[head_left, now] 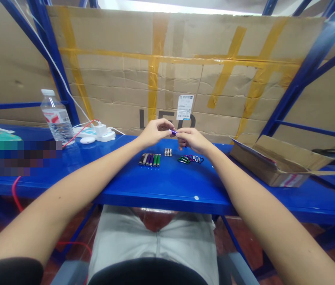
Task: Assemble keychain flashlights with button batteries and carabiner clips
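Over the blue table, my left hand (pixel 155 132) and my right hand (pixel 193 139) meet, each pinching one end of a small purple metal tube, a mini flashlight (pixel 172 132) by its look. Most of it is covered by the fingers. Below my hands, a row of similar mini flashlights (pixel 149 160) in black, silver, purple and green lies side by side. Small silver button cells (pixel 168 152) sit in a tidy block to the right of that row. Beneath my right hand lie several coloured carabiners (pixel 190 159), green, purple and silver among them.
An open cardboard box (pixel 277 162) stands at the right on the table (pixel 167 186). To the left are a water bottle (pixel 56 118), a white power strip (pixel 105 135) with a plugged-in charger, and a red cable (pixel 80 132). Large taped cardboard (pixel 126 79) closes off the back.
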Available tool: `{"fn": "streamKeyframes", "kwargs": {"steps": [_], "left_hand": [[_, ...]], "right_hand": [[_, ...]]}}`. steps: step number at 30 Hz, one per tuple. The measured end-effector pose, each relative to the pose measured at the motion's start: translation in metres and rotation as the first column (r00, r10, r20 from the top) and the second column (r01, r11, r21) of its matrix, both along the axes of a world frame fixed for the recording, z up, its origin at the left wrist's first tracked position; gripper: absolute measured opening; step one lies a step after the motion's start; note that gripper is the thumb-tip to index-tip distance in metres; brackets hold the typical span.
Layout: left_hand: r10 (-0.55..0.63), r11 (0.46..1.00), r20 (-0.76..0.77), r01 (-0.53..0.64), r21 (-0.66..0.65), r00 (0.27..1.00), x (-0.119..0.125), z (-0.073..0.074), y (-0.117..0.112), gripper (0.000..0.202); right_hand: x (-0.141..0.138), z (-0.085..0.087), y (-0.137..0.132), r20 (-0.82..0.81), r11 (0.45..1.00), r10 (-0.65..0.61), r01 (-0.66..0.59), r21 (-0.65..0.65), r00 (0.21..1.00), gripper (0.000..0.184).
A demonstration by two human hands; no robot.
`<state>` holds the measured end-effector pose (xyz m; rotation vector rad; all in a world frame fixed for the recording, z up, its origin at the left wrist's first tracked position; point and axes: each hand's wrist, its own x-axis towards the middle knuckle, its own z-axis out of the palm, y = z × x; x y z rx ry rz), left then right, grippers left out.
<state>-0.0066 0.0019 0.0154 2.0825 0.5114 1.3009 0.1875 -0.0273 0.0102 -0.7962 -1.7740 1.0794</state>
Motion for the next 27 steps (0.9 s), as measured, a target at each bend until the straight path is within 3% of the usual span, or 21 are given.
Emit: {"fn": "streamKeyframes", "kwargs": {"steps": [3,6,10,17,27], "left_hand": [[-0.058,0.985,0.104,0.074,-0.158,0.993,0.000,0.001,0.003,0.041],[-0.143,0.906,0.249,0.228,-0.358,0.958,-0.005,0.002,0.007,0.067],[-0.164,0.811,0.355,0.331,-0.482,0.920,-0.013,0.002,0.013,0.085],[-0.169,0.760,0.376,0.363,-0.539,0.911,-0.018,0.000,0.022,0.083],[-0.166,0.787,0.327,0.325,-0.524,0.930,-0.018,-0.001,0.018,0.087]], "right_hand": [[-0.001,0.000,0.000,0.024,0.991,-0.126,0.125,0.044,0.992,0.011],[-0.002,0.000,0.000,0.045,0.979,-0.186,0.182,0.087,0.981,0.012],[-0.003,-0.001,0.001,0.063,0.977,-0.181,0.172,0.125,0.981,0.015],[0.000,-0.004,0.006,0.150,0.966,-0.202,0.172,0.192,0.968,0.019],[0.001,-0.004,0.007,0.179,0.963,-0.224,0.190,0.192,0.958,0.019]]}}
